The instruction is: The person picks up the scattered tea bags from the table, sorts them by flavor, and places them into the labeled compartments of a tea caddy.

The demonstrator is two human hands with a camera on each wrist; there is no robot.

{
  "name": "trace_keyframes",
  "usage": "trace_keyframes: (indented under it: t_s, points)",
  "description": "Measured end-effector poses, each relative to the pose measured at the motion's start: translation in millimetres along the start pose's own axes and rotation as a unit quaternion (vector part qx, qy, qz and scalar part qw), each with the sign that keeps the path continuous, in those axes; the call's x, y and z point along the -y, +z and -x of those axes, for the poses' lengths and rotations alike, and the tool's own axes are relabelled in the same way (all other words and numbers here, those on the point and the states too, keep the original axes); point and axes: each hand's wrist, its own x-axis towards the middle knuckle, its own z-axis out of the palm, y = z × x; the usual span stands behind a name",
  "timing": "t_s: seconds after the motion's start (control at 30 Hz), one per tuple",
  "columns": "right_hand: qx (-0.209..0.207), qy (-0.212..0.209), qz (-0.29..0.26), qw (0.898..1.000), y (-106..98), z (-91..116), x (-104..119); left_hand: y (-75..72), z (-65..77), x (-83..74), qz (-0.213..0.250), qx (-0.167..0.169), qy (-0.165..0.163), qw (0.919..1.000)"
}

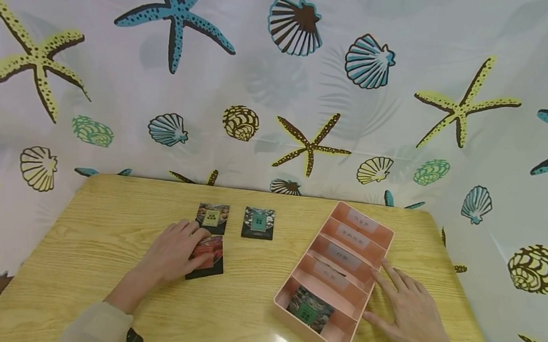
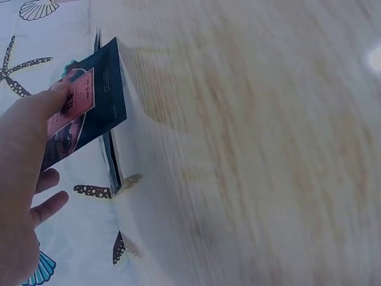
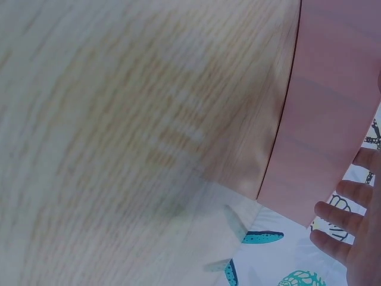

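Observation:
My left hand (image 1: pixel 171 253) pinches a flat black tea sachet with a red label (image 1: pixel 206 257). In the left wrist view the thumb lies over the red label (image 2: pixel 77 100) and the sachet is tilted up off the table. Just beyond it lie a sachet with a yellow-green label (image 1: pixel 211 218) and one with a teal label (image 1: pixel 258 223). My right hand (image 1: pixel 409 310) has its fingers spread along the right side of a pink divided box (image 1: pixel 314 334), fingertips at the rim. A green-labelled sachet (image 1: pixel 311 309) lies in the box's nearest compartment.
Grey paper labels with writing (image 1: pixel 337 256) sit on the box's dividers. The wooden table (image 1: pixel 240 311) ends at a white cloth with starfish and shells (image 1: pixel 243 80) behind it. A black strap (image 1: pixel 132 340) shows by my left sleeve (image 1: pixel 99 327).

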Motion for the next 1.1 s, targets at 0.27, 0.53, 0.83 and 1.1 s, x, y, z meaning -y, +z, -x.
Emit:
trace_keyframes:
  t_s: [0.27,0.53,0.83,1.1]
  points:
    - [0.0,0.0,-0.004,1.0,0,0,0,-3.9,-1.1,-6.4,0.016,-0.022,0.007,0.9996]
    - [0.001,-0.003,0.004,1.0,1,0,0,-6.6,-0.8,-12.7,0.022,-0.041,0.02,0.9987]
    - [0.007,0.003,0.001,1.0,1,-1,0,-11.5,-4.2,-19.1,0.028,-0.055,0.055,0.9966]
    - [0.009,0.004,0.002,1.0,0,-1,2,-24.3,-10.6,-31.8,0.035,-0.04,0.068,0.9962]
